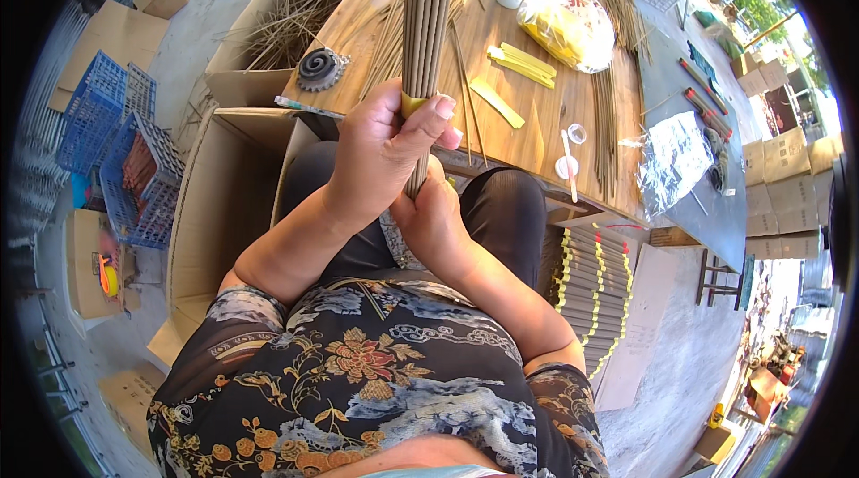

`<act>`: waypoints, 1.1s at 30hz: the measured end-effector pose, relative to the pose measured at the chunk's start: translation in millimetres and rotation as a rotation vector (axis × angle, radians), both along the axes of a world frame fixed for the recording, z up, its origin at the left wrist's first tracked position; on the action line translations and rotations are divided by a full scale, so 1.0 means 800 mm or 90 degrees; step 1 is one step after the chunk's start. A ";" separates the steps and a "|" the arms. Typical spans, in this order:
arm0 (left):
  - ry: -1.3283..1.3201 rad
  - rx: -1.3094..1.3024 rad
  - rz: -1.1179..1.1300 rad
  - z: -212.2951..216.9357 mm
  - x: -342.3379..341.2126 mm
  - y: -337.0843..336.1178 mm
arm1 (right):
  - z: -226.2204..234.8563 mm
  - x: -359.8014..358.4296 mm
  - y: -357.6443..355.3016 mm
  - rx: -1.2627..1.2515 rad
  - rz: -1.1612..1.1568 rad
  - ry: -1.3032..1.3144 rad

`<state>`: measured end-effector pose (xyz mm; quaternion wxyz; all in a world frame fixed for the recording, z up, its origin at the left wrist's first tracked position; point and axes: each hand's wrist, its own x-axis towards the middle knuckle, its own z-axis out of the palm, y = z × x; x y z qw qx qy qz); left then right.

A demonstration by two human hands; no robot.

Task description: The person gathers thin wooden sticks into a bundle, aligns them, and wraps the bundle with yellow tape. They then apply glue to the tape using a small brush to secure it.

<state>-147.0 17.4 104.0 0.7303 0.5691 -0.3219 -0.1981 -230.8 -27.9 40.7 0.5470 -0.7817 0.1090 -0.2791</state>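
Both hands are closed around an upright bundle of brown sticks (428,12): the left hand (385,151) is wrapped higher, the right hand (429,214) lower, above the wooden bench (537,120).

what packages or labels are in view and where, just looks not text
plastic bag: far side of the wooden table, clear and bulging, yellow contents, red print
yellow strips: flat on the table beside the bag
cardboard boxes: stacked at right, tan with dark print
banded stick bundles: below the table edge, grey with yellow bands
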 end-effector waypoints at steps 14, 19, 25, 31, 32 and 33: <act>0.039 0.044 0.146 -0.020 0.010 -0.027 | -0.028 0.020 -0.001 -0.145 -0.136 0.078; 0.049 -0.013 0.106 -0.040 0.021 -0.032 | -0.031 0.022 -0.009 -0.166 -0.144 0.121; 0.057 -0.165 -0.012 -0.007 0.063 -0.015 | -0.027 0.017 -0.014 -0.189 -0.150 0.180; 0.197 -0.235 -0.038 0.026 0.084 -0.003 | 0.000 0.013 -0.018 -0.188 -0.010 0.220; 0.203 -0.237 -0.033 0.027 0.080 -0.003 | 0.013 0.010 -0.022 -0.215 -0.012 0.187; 0.208 -0.240 -0.028 0.027 0.075 -0.003 | 0.016 0.015 -0.026 -0.203 -0.003 0.126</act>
